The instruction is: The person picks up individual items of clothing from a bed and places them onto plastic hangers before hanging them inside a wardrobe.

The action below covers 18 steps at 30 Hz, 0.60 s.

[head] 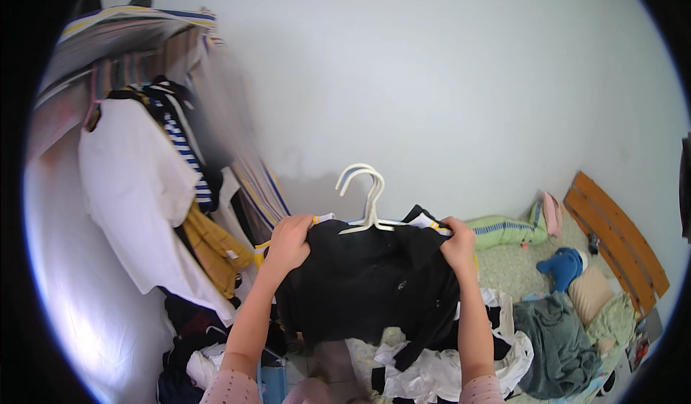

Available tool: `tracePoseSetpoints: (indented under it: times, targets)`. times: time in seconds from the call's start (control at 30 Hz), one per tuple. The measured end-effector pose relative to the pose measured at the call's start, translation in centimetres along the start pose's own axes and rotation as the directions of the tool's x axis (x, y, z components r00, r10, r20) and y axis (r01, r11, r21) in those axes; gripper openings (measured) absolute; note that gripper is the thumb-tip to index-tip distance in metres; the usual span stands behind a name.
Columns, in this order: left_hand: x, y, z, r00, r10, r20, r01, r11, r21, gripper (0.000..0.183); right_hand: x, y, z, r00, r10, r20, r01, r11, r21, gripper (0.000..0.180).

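A black long-sleeved garment hangs before me on white clothes hangers, whose hooks stick up above the collar. My left hand grips one shoulder of it, and my right hand grips the other. White cloth with yellow trim shows behind the black fabric at both shoulders, so at least two garments seem held together. A small emblem sits on the black front. Its lower part hangs above the bed, with one sleeve dangling on the right.
On the left, a fabric wardrobe with a striped cover holds a white T-shirt and other hung clothes. Dark clothes lie below it. To the right, the bed carries white clothes, a grey-green blanket, a blue plush toy and a wooden headboard.
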<state>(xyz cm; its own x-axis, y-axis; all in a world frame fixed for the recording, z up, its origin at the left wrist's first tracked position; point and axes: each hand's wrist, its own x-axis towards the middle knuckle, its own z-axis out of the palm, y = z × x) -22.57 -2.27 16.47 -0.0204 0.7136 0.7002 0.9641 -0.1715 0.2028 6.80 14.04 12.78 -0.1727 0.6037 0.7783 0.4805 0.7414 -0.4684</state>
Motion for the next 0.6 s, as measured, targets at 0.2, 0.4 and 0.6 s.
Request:
tracePoseSetpoints:
  times: [0.2, 0.4, 0.6]
  targets:
    - [-1.1, 2.8, -8.9, 0.997, -0.07, -0.037, 0.07, 0.997, 0.01, 0.03, 5.8, -6.1, -2.0, 0.983, -0.183, -0.004, 0.183, 0.979, 0.085, 0.026]
    - [-3.5, 5.2, -15.5, 0.979, -0.192, -0.074, 0.193, 0.981, 0.001, 0.033, 8.5, -10.6, -0.8, 0.951, -0.3, 0.081, 0.278, 0.937, 0.212, 0.026]
    - [-6.8, 3.6, -22.8, 0.939, -0.286, -0.191, 0.321, 0.928, 0.189, 0.028, 9.0, -19.1, 3.2, 0.925, -0.374, 0.064, 0.334, 0.883, 0.331, 0.022]
